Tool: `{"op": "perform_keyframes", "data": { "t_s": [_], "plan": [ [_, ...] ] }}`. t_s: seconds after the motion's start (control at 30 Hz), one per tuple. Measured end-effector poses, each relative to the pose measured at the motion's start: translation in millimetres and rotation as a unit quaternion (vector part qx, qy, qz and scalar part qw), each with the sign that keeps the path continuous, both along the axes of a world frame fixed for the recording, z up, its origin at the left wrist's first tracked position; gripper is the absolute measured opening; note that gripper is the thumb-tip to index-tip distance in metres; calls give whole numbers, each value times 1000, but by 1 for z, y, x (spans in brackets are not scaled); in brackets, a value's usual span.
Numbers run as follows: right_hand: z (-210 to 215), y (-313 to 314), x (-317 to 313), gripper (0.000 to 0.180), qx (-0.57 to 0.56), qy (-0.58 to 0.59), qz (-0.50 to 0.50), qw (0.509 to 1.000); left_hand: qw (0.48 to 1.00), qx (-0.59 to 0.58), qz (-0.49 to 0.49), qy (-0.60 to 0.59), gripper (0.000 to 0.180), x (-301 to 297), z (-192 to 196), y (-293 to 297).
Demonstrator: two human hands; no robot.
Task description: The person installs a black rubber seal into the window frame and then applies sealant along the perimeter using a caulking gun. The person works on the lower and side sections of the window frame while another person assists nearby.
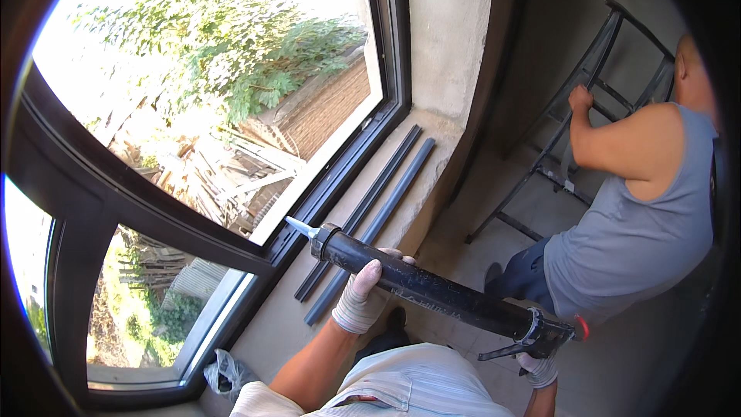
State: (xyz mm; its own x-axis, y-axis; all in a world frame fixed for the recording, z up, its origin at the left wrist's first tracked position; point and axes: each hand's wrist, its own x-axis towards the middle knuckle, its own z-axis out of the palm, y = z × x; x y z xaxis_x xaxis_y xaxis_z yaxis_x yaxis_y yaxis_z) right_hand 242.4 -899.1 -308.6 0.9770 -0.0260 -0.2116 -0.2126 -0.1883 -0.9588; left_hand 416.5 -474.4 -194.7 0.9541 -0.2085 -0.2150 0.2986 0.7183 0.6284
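My gloved left hand (361, 297) wraps under the long black caulking gun (432, 293), steadying its barrel so the white nozzle (299, 227) points at the dark window frame (309, 224). My right hand (538, 368) grips the trigger end, fingers closed.

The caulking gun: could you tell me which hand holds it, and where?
Both: left hand grips the caulking gun under its black barrel; right hand holds the rear handle.

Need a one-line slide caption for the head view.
Gloved hands aim a black caulking gun at the dark window frame.
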Motion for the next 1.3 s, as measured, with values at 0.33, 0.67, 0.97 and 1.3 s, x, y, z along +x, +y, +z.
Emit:
{"op": "perform_keyframes", "data": {
  "t_s": [0.33, 0.67, 0.97, 1.3],
  "plan": [
    [-14, -15, 61, 54, -157, -16, 111, 981, 999, 8, -22, -39, 70, 99, 12, -18],
    [56, -24, 142, 38, -83, -88, 143, 982, 993, 35, -4, -109, 70, 173, 45, -81],
    [125, -22, 218, 35, 55, -159, 109, 980, 980, 63, 7, -188, 69, 253, 124, -117],
    [205, 12, 343, 53, 232, -221, 73, 944, 928, 34, 25, -369, 75, 401, 254, -127]
  ]
}}
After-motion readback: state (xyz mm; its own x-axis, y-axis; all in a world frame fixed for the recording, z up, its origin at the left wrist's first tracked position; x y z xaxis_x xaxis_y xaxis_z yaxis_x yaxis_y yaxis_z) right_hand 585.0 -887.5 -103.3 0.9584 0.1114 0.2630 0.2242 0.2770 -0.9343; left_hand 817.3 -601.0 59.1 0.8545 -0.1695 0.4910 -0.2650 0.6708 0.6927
